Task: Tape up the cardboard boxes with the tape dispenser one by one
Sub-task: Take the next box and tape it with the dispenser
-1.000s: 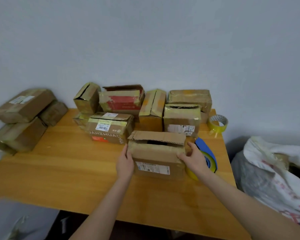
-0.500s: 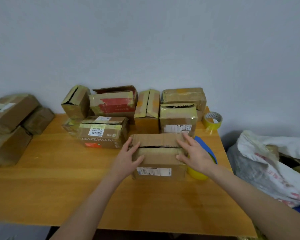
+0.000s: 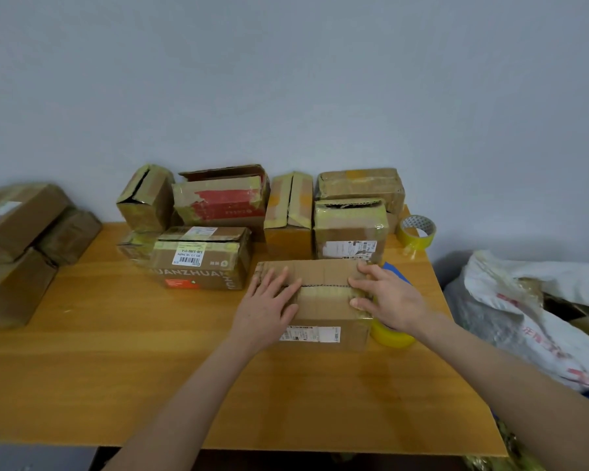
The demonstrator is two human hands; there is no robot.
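A brown cardboard box (image 3: 323, 311) with a white label stands near the middle of the wooden table (image 3: 150, 362). Its top flaps are folded down and meet in a seam. My left hand (image 3: 269, 304) lies flat on the box's left end, fingers straight over the seam. My right hand (image 3: 388, 297) presses flat on the right end. The blue tape dispenser (image 3: 393, 331) with its yellow roll sits just right of the box, mostly hidden behind my right hand.
Several worn boxes (image 3: 218, 205) line the back of the table by the wall. A loose yellow tape roll (image 3: 416, 231) lies at the back right corner. More boxes (image 3: 14, 239) are stacked at the left. A white sack (image 3: 524, 317) sits off the table's right edge.
The raised back flap has been folded down. Both hands moved from the box's sides onto its top and now press the flaps flat.
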